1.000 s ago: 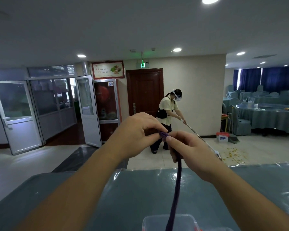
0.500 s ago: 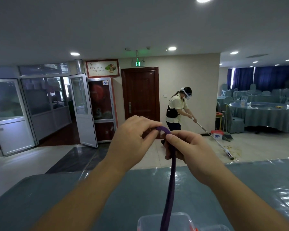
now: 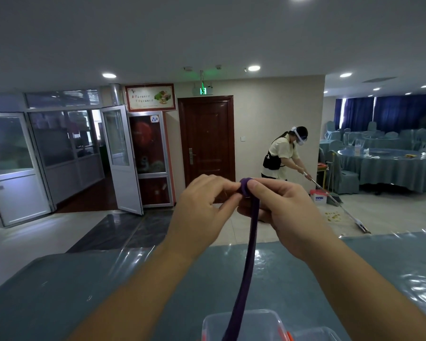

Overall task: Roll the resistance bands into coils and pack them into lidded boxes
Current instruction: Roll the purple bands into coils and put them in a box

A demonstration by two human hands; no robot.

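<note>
A purple resistance band [image 3: 250, 244] hangs from between my two raised hands down to the bottom edge. Its top end is wound into a small tight coil. My left hand [image 3: 202, 207] pinches that coil from the left with thumb and fingers. My right hand [image 3: 283, 212] presses it from the right, thumb on top, with the hanging strap running under its fingers. A clear plastic box [image 3: 244, 324] stands on the table at the bottom edge, the strap dropping in front of it. Something orange shows at the box's sides.
A table with a teal cloth under clear plastic [image 3: 84, 291] fills the foreground. Beyond it, a person [image 3: 284, 156] sweeps the tiled floor with a long mop. A round covered table with chairs [image 3: 384, 166] stands at the right. Glass doors [image 3: 118, 158] are at the left.
The band's top end has gone from a loose fold to a small rolled coil between my fingertips. My view has shifted left, so the sweeping person now appears further right.
</note>
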